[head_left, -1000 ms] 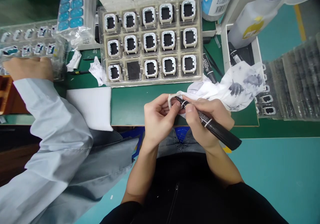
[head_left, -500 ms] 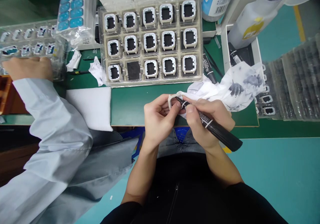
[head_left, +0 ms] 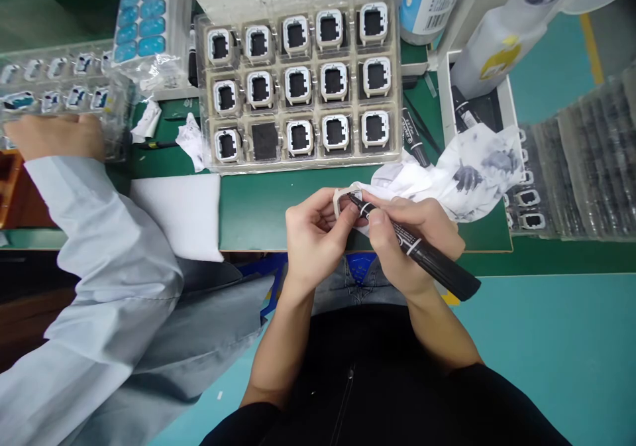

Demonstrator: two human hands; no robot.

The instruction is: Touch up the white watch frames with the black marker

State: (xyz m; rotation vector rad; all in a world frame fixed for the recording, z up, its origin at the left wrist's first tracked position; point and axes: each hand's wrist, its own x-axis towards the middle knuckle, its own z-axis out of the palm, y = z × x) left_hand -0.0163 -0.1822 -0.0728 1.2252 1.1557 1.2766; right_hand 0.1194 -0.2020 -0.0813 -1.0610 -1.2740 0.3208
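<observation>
Pinched in my left hand is a small pale watch case frame, held above the table's front edge. My right hand grips a black marker pen, its tip at the inner edge of the frame. Whether the tip touches the frame cannot be made out. A clear plastic tray of similar frames lies beyond my hands. One pocket in its front row holds no frame and shows a dark bottom. A white cloth with black stains lies just past my right hand.
At left, a co-worker's hand rests over another tray of parts. A white foam sheet lies on the green table. Another marker, a white bin with a bottle, and stacked trays stand at right.
My hands, the frame and the marker hold nearly the same position. The whole view has shifted very slightly.
</observation>
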